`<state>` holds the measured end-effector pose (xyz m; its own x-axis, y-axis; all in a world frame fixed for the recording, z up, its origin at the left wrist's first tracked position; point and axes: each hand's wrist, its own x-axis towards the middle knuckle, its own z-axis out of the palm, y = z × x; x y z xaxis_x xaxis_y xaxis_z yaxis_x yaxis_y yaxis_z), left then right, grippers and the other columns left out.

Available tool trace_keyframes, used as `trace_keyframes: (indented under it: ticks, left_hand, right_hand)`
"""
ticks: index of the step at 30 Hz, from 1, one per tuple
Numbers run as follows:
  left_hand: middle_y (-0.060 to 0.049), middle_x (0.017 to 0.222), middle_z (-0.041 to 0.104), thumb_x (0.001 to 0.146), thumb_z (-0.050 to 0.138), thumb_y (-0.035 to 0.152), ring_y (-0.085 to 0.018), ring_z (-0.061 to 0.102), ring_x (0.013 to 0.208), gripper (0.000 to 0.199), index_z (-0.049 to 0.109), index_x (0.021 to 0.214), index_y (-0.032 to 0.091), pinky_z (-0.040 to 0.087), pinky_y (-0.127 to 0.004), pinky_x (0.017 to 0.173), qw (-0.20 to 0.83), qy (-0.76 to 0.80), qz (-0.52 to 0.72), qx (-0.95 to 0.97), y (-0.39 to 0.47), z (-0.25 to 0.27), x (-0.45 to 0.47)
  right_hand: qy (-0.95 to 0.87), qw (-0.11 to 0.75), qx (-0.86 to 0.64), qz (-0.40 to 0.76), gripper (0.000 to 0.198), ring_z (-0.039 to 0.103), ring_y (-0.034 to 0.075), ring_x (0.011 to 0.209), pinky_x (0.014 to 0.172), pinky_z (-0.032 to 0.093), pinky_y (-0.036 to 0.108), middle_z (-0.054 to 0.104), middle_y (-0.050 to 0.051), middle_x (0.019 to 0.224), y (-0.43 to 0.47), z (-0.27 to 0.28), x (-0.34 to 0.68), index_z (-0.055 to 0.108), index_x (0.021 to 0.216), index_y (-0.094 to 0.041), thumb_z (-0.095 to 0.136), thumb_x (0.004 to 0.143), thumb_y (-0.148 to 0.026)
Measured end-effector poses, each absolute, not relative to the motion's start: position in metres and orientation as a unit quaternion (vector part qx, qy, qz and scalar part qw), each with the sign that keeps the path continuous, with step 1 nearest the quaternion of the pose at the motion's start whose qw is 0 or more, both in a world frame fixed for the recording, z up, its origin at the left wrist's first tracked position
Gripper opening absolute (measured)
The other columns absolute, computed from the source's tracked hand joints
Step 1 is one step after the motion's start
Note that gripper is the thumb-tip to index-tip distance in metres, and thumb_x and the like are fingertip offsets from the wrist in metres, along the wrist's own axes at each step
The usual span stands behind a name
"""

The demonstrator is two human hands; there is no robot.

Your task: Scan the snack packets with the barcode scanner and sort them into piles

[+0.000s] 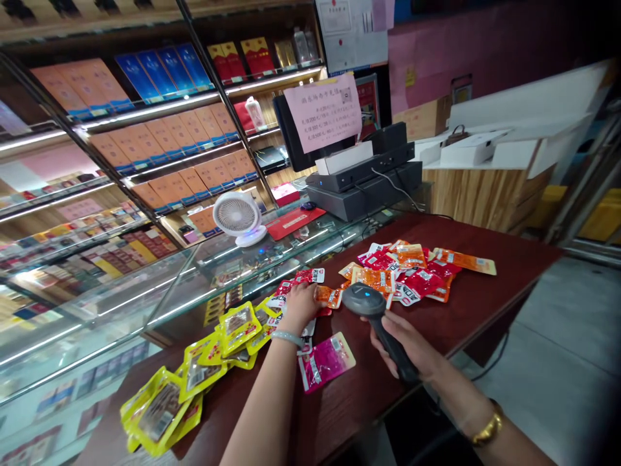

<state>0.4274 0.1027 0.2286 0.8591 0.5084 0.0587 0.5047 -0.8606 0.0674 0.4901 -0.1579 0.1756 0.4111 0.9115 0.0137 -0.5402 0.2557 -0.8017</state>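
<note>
My right hand point(410, 343) is wrapped round the handle of a dark grey barcode scanner point(365, 299), whose head shows a small blue light. My left hand point(299, 304) is over a row of red and white snack packets, with its fingers curled at a small orange snack packet point(330, 297) that sticks out to the right. Part of its grip is hidden. Nearer me lies a magenta packet point(327, 361). Yellow snack packets point(201, 362) overlap to the left. A heap of orange and red packets point(410, 272) sits beyond the scanner.
The packets lie on a dark red wooden table point(495, 239) beside a glass display counter point(194, 275). On the counter stand a white fan point(237, 217) and a monitor with a pink notice point(325, 113). Shelves of boxes point(165, 139) rise behind. A cable hangs by the table's right edge.
</note>
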Motion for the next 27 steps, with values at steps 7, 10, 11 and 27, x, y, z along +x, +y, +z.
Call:
trace_keyframes:
  ticks: [7,10,11,27]
  left_hand:
    - [-0.011,0.143,0.05,0.072,0.068,0.057,-0.035,0.039,0.136,0.071,0.052,0.135,0.03,0.023,-0.055,0.112,0.021,0.236,-0.009,0.971,0.097,0.224,0.429]
    - [-0.01,0.145,0.049,0.073,0.069,0.055,-0.033,0.038,0.137,0.075,0.046,0.14,0.031,0.013,-0.059,0.115,0.04,0.207,-0.001,0.978,0.096,0.223,0.431]
    - [-0.009,0.144,0.051,0.075,0.068,0.052,-0.032,0.04,0.136,0.072,0.047,0.14,0.031,0.01,-0.059,0.115,0.046,0.194,0.003,0.98,0.095,0.222,0.431]
    - [-0.008,0.109,0.069,0.081,0.058,0.017,-0.023,0.061,0.103,0.029,0.074,0.104,0.026,0.046,-0.039,0.093,0.199,0.269,0.318,0.887,0.1,0.212,0.435]
  right_hand:
    - [-0.245,0.762,-0.368,0.473,0.043,0.048,0.007,0.031,0.029,0.042,0.015,0.056,-0.006,0.06,-0.157,0.173,0.49,0.051,0.118,-0.018,0.053,0.092,-0.052]
    - [-0.246,0.763,-0.363,0.475,0.042,0.048,0.007,0.031,0.029,0.042,0.015,0.056,-0.006,0.06,-0.156,0.17,0.49,0.051,0.119,-0.018,0.051,0.093,-0.051]
    - [-0.245,0.762,-0.362,0.477,0.042,0.049,0.007,0.031,0.029,0.042,0.015,0.056,-0.006,0.06,-0.156,0.169,0.491,0.051,0.119,-0.018,0.051,0.093,-0.051]
    - [-0.24,0.763,-0.374,0.47,0.039,0.05,0.006,0.032,0.03,0.043,0.016,0.057,-0.005,0.061,-0.157,0.171,0.489,0.054,0.117,-0.018,0.051,0.093,-0.05]
